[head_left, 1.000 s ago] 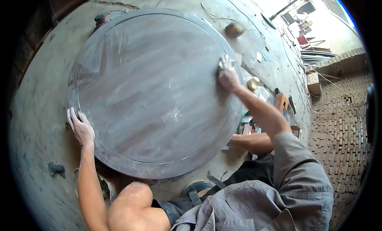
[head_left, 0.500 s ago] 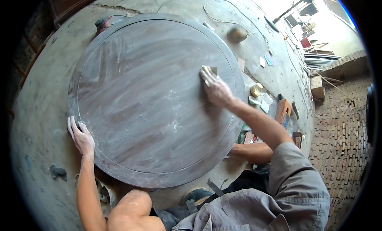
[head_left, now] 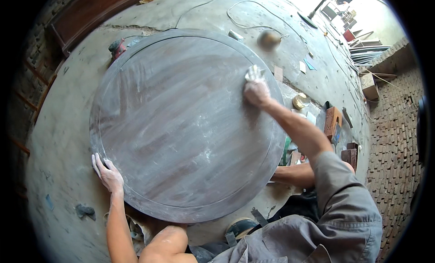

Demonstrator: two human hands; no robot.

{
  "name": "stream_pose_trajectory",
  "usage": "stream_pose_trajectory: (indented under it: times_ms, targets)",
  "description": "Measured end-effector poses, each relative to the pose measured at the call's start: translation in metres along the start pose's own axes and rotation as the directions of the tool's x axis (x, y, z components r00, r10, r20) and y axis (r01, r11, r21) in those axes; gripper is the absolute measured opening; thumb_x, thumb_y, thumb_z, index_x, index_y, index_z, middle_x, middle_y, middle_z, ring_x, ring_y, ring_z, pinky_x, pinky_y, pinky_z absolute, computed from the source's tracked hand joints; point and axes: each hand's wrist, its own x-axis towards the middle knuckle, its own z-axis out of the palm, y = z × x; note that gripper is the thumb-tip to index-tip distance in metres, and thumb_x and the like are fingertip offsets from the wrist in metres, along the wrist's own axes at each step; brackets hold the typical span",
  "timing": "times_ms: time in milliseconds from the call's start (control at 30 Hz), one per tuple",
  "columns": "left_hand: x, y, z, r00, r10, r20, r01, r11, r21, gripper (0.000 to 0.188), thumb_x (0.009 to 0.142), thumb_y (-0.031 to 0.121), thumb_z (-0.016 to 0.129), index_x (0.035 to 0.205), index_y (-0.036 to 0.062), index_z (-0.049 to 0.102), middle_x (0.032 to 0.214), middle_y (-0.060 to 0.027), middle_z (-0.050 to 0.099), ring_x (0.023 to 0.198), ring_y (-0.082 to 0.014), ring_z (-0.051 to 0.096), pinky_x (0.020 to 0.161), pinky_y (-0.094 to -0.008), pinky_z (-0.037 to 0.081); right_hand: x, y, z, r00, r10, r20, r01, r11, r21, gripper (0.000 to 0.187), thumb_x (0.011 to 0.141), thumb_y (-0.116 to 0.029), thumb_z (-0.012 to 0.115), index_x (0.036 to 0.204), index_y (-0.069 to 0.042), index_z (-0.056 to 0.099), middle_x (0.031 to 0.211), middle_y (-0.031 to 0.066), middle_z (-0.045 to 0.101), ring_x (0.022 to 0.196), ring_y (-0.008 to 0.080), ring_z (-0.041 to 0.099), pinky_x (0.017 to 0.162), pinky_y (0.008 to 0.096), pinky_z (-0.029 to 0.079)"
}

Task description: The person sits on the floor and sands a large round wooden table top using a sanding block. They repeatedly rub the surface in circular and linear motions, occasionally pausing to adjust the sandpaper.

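A large round wooden tabletop (head_left: pixel 181 122), dark brown under pale dust with a groove near its rim, lies in front of me. My left hand (head_left: pixel 111 176), whitened by dust, rests against its near left edge with fingers stretched out. At the tabletop's far right, my right hand (head_left: pixel 257 90) presses down near the groove. Its fingers are smeared by motion, and the small piece of sandpaper under them is mostly hidden now; the earlier picture shows it more plainly. Pale streaks and powder cover the surface between both hands.
An orange-brown wooden block (head_left: pixel 332 121) stands among scraps and tools right of the tabletop. Beyond the far rim are a round dark object (head_left: pixel 270 40), a loose cable (head_left: pixel 247 26) and a red tool (head_left: pixel 119 49). A grey lump (head_left: pixel 85 211) lies at left.
My right hand has moved outward and slightly up across the tabletop toward its far right rim. The whole view has shifted a little; my left hand stays at the edge.
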Motion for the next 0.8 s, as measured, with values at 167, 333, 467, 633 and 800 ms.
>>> stream_pose_trajectory:
  times_ms: [167, 333, 467, 633, 800]
  targets:
    - [0.002, -0.014, -0.020, 1.000, -0.002, -0.021, 0.003, 0.999, 0.046, 0.046, 0.105, 0.017, 0.046, 0.146, -0.0031, 0.046, 0.154, -0.0223, 0.042, 0.141, -0.0383, 0.042, 0.115, -0.0457, 0.036, -0.011, -0.057, -0.062, 0.912, -0.235, -0.337, 0.397, 0.718, 0.572, 0.061, 0.093, -0.015, 0.045, 0.146, 0.016, 0.039, 0.155, 0.0324, 0.039, 0.150, 0.0395, 0.033, 0.127, 0.0456, 0.020]
    - [0.000, 0.007, -0.001, 1.000, 0.004, 0.017, -0.004, 1.000, 0.002, 0.046, 0.105, 0.017, 0.046, 0.146, -0.0035, 0.046, 0.154, -0.0230, 0.042, 0.142, -0.0383, 0.041, 0.117, -0.0458, 0.035, 0.014, 0.005, 0.009, 0.988, 0.080, -0.133, -0.072, 0.995, 0.066, 0.058, 0.091, -0.016, 0.047, 0.140, 0.016, 0.047, 0.151, 0.0329, 0.043, 0.145, 0.0473, 0.038, 0.123, 0.0552, 0.024]
    - [0.001, -0.009, -0.019, 1.000, -0.004, -0.007, 0.005, 0.999, 0.047, 0.046, 0.105, 0.017, 0.046, 0.146, -0.0041, 0.045, 0.154, -0.0229, 0.042, 0.142, -0.0381, 0.040, 0.117, -0.0460, 0.034, -0.008, -0.071, -0.076, 0.941, -0.084, -0.329, 0.292, 0.694, 0.658, 0.055, 0.092, -0.013, 0.052, 0.140, 0.014, 0.047, 0.151, 0.0363, 0.040, 0.145, 0.0429, 0.039, 0.122, 0.0519, 0.029]
    - [-0.001, -0.001, -0.009, 1.000, -0.005, 0.001, 0.005, 1.000, 0.003, 0.047, 0.104, 0.016, 0.046, 0.146, -0.0037, 0.045, 0.154, -0.0229, 0.042, 0.142, -0.0383, 0.040, 0.117, -0.0460, 0.035, 0.031, 0.011, -0.036, 0.937, -0.124, 0.326, 0.054, 0.975, 0.214, 0.056, 0.093, -0.022, 0.051, 0.136, 0.014, 0.053, 0.149, 0.0335, 0.045, 0.142, 0.0465, 0.042, 0.120, 0.0556, 0.032]
    - [-0.001, -0.009, -0.018, 1.000, 0.006, -0.014, -0.005, 0.999, 0.036, 0.046, 0.104, 0.016, 0.047, 0.146, -0.0032, 0.046, 0.154, -0.0228, 0.042, 0.142, -0.0382, 0.041, 0.116, -0.0459, 0.035, 0.014, -0.064, -0.044, 0.949, -0.006, -0.316, 0.227, 0.709, 0.668, 0.056, 0.094, -0.017, 0.048, 0.142, 0.013, 0.047, 0.150, 0.0343, 0.044, 0.144, 0.0427, 0.040, 0.124, 0.0533, 0.025]
